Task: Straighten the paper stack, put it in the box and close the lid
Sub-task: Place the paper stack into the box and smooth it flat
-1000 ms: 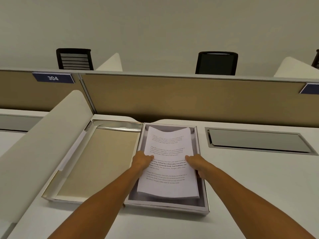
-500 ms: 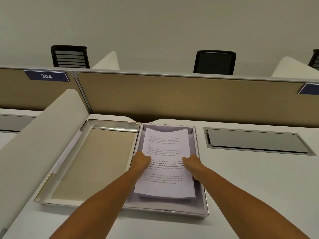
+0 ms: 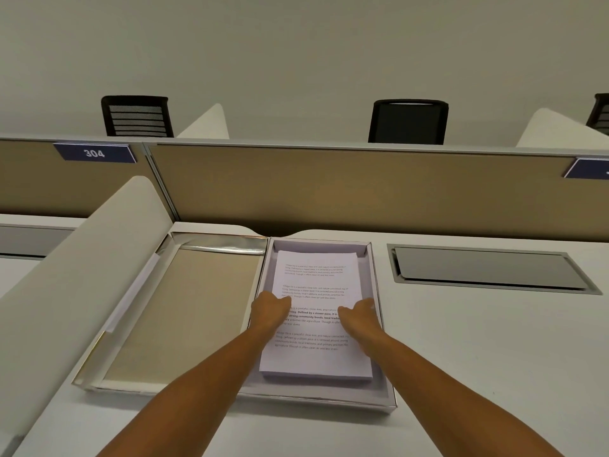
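A white paper stack (image 3: 318, 278) with printed text lies flat inside the shallow white box (image 3: 385, 395) on the desk. Its edges look even, with a gap to the box walls on all sides. My left hand (image 3: 270, 311) sits at the stack's left edge and my right hand (image 3: 357, 316) at its right edge, both with fingers curled on the paper about halfway along its length. The box lid (image 3: 197, 308) lies open and flat to the left of the box, beige inside with a silvery rim.
A white curved divider (image 3: 75, 275) rises close to the left of the open lid. A tan partition (image 3: 362, 189) closes the back of the desk. A recessed metal cable hatch (image 3: 487, 268) is set into the desk right of the box.
The stack, bowed and partly raised a second ago, has come down flat into the box. Both hands have stayed at its sides and moved slightly closer together.
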Available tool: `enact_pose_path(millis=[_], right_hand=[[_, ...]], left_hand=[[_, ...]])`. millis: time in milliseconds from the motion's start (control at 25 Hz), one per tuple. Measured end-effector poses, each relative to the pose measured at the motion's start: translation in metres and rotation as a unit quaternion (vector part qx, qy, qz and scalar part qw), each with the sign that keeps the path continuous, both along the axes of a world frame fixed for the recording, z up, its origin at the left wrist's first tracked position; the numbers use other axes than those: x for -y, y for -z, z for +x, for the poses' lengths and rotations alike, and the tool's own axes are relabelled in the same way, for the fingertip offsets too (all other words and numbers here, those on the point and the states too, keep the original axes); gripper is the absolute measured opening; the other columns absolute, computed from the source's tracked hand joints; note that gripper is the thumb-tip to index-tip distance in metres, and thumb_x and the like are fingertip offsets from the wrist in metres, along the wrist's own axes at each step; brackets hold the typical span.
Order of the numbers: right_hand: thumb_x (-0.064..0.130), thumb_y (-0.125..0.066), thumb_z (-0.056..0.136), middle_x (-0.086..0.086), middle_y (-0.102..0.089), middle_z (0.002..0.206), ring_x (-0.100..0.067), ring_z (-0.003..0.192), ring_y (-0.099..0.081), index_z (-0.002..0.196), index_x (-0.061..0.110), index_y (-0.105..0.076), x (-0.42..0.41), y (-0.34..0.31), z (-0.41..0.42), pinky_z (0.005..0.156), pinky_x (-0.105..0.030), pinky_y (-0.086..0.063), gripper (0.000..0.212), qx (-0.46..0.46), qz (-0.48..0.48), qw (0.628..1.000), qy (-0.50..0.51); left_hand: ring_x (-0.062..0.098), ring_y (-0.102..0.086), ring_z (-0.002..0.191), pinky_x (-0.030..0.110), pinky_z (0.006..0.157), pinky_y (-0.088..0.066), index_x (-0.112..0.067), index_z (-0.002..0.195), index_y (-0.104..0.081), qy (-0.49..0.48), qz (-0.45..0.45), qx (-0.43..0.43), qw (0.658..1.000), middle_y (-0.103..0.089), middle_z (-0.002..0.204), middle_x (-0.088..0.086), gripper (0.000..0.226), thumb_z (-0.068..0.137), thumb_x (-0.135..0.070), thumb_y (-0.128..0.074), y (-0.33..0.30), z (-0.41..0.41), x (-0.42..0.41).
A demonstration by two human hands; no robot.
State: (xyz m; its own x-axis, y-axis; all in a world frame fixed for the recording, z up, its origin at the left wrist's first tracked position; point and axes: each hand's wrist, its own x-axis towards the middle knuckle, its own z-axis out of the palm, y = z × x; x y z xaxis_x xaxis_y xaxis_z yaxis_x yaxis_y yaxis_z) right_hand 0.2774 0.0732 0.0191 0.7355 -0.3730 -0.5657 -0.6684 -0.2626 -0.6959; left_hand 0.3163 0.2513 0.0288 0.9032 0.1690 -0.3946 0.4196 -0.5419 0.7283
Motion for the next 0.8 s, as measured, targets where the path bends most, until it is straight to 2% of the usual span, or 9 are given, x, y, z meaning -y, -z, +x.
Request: enact_pose_path(millis=[120, 320, 480, 520, 560, 600, 640, 720, 800], right_hand=[[0.019, -0.055, 0.096, -0.011, -0.046, 0.144, -0.021, 0.106, -0.055, 0.154, 0.009, -0.002, -0.002, 0.000, 0.001, 0.075, -0.029, -0.048, 0.079, -0.002, 0.027, 1.000, 0.012], [0.021, -0.055, 0.095, -0.006, -0.053, 0.130, -0.013, 0.086, -0.054, 0.154, 0.008, -0.005, 0.002, 0.005, 0.004, 0.055, -0.022, -0.043, 0.079, 0.001, 0.013, 1.000, -0.003], [0.028, -0.057, 0.094, -0.007, -0.050, 0.138, -0.008, 0.073, -0.050, 0.155, 0.009, 0.009, 0.003, 0.011, 0.004, 0.047, -0.018, -0.039, 0.093, -0.016, -0.037, 0.997, -0.070], [0.028, -0.057, 0.094, -0.010, -0.043, 0.147, -0.010, 0.080, -0.054, 0.155, 0.009, 0.012, 0.003, 0.011, 0.002, 0.051, -0.017, -0.043, 0.094, -0.023, -0.044, 0.995, -0.087], [0.027, -0.057, 0.094, -0.012, -0.032, 0.156, -0.017, 0.099, -0.058, 0.155, 0.008, 0.014, 0.003, 0.013, 0.003, 0.063, -0.019, -0.050, 0.095, -0.034, -0.047, 0.993, -0.106], [0.027, -0.058, 0.094, -0.014, -0.020, 0.162, -0.027, 0.124, -0.052, 0.155, 0.008, 0.013, 0.002, 0.015, 0.004, 0.082, -0.026, -0.053, 0.096, -0.038, -0.062, 0.990, -0.124], [0.027, -0.059, 0.093, -0.014, -0.009, 0.165, -0.034, 0.142, -0.035, 0.155, 0.009, 0.011, 0.001, 0.013, 0.003, 0.101, -0.035, -0.048, 0.096, -0.020, -0.092, 0.986, -0.141], [0.027, -0.062, 0.091, -0.011, -0.004, 0.166, -0.035, 0.150, -0.017, 0.156, 0.012, 0.002, 0.001, 0.008, 0.006, 0.117, -0.046, -0.032, 0.092, 0.058, -0.149, 0.973, -0.167], [0.027, -0.063, 0.092, -0.007, -0.012, 0.166, -0.031, 0.150, -0.021, 0.156, 0.014, -0.008, 0.004, -0.002, 0.015, 0.118, -0.047, -0.032, 0.085, 0.154, -0.185, 0.955, -0.175]], left_hand=[[0.011, -0.052, 0.058, 0.022, 0.047, -0.039, -0.012, 0.083, -0.055, -0.020, -0.021, -0.002, 1.000, -0.056, 0.068, -0.004, 0.019, 0.092, -0.028, -0.059, -0.003, 0.000, -0.001], [0.008, -0.055, 0.060, 0.021, 0.047, -0.039, -0.016, 0.089, -0.055, 0.016, -0.010, 0.009, 1.000, -0.057, 0.071, -0.008, 0.023, 0.094, -0.038, -0.055, -0.001, -0.003, -0.003], [0.011, -0.055, 0.062, 0.019, 0.047, -0.039, -0.012, 0.089, -0.055, 0.072, 0.068, 0.024, 0.995, -0.067, 0.092, 0.006, 0.024, 0.093, -0.036, -0.057, 0.006, 0.000, -0.008], [0.011, -0.054, 0.062, 0.018, 0.046, -0.038, -0.011, 0.091, -0.057, 0.098, 0.092, 0.024, 0.991, -0.069, 0.098, 0.010, 0.024, 0.093, -0.035, -0.057, 0.007, -0.001, -0.010], [0.011, -0.054, 0.063, 0.017, 0.046, -0.037, -0.009, 0.096, -0.059, 0.127, 0.120, 0.015, 0.984, -0.070, 0.105, 0.012, 0.025, 0.093, -0.034, -0.058, 0.010, 0.000, -0.012], [0.012, -0.054, 0.065, 0.017, 0.047, -0.038, -0.007, 0.103, -0.061, 0.154, 0.155, 0.002, 0.976, -0.069, 0.110, 0.012, 0.030, 0.093, -0.035, -0.057, 0.013, 0.000, -0.012], [0.015, -0.056, 0.070, 0.018, 0.052, -0.041, -0.005, 0.110, -0.061, 0.177, 0.196, 0.000, 0.964, -0.069, 0.113, 0.011, 0.036, 0.093, -0.037, -0.057, 0.010, -0.002, -0.012], [0.020, -0.062, 0.080, 0.025, 0.064, -0.047, -0.008, 0.117, -0.059, 0.209, 0.268, 0.048, 0.939, -0.068, 0.118, 0.009, 0.046, 0.091, -0.046, -0.057, 0.001, -0.010, -0.012], [0.026, -0.062, 0.107, 0.034, 0.084, -0.053, -0.013, 0.133, -0.046, 0.277, 0.292, 0.122, 0.907, -0.058, 0.135, 0.007, 0.066, 0.086, -0.058, -0.056, -0.004, -0.018, -0.013]])
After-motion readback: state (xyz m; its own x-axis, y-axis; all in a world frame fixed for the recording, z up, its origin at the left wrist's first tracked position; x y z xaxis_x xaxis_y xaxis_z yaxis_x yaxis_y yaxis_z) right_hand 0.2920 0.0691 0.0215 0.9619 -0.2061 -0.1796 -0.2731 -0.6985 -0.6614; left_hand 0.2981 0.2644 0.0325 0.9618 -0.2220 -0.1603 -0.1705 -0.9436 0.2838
